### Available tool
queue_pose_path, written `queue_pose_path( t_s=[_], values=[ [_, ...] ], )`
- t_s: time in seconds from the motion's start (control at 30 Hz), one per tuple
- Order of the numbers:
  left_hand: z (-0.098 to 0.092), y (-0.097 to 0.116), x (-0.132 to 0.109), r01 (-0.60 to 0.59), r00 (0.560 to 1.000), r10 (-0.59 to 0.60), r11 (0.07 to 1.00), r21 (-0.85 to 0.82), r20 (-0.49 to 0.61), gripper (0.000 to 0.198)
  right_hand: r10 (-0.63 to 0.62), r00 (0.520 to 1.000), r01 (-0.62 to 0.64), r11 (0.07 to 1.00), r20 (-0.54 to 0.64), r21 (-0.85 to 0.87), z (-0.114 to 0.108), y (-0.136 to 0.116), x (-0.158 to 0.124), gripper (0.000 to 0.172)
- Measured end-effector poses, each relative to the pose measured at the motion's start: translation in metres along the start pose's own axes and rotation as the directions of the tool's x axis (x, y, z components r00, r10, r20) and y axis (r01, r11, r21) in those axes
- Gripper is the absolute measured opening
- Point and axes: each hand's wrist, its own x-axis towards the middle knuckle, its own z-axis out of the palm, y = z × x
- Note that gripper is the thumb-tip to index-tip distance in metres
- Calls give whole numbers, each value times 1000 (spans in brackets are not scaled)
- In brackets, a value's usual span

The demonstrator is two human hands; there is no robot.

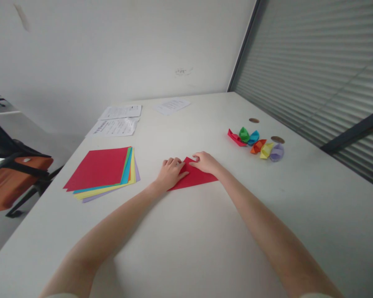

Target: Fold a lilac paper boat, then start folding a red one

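A sheet of red paper (195,179), folded into a roughly triangular shape with a peak at the far side, lies on the white table in front of me. My left hand (169,173) rests on its left part, thumb stretched over the paper and the fingers apart from it, bent toward the peak. At the right of the peak, my right hand (207,162) has thumb and forefinger pinched at a fold of the paper, the other fingers curled in. Parts of the paper's left and right sides are hidden under my hands.
To the left lies a fanned stack of coloured paper (101,167), red on top. Several small folded paper boats (257,145) stand in a row at the right, near two round table holes. Printed sheets (116,126) lie at the back left. An orange chair (15,182) stands beyond the left edge.
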Motion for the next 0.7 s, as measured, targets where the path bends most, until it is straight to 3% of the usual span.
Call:
queue_pose_path(
  t_s=[0.1,0.23,0.33,0.43,0.5,0.57,0.63,0.7],
  values=[
    [1,-2,2,-14,1000,14,1000,1,-9,42,54,998,-54,998,22,20,0,-7,8,30],
    [3,-2,3,-23,999,22,1000,-13,-45,48,86,995,-83,995,-46,55,5,-5,9,19],
    [5,-2,2,-6,998,0,996,-89,-67,56,85,996,-74,975,-42,208,8,-2,9,17],
    [3,-9,5,61,994,-85,958,-282,-74,66,25,999,-3,906,-47,424,2,-1,10,23],
    [-4,-20,9,154,982,-188,858,-491,-21,69,-32,990,100,850,-138,518,-10,1,11,18],
    [-15,-34,14,262,958,-274,700,-664,90,55,-41,963,185,820,-266,542,-26,3,10,6],
    [-30,-46,16,220,965,-252,599,-770,80,29,4,931,230,767,-364,598,-43,4,7,13],
    [-45,-52,15,145,947,-320,432,-890,-1,25,93,894,268,671,-438,691,-57,2,2,19]
  ],
)
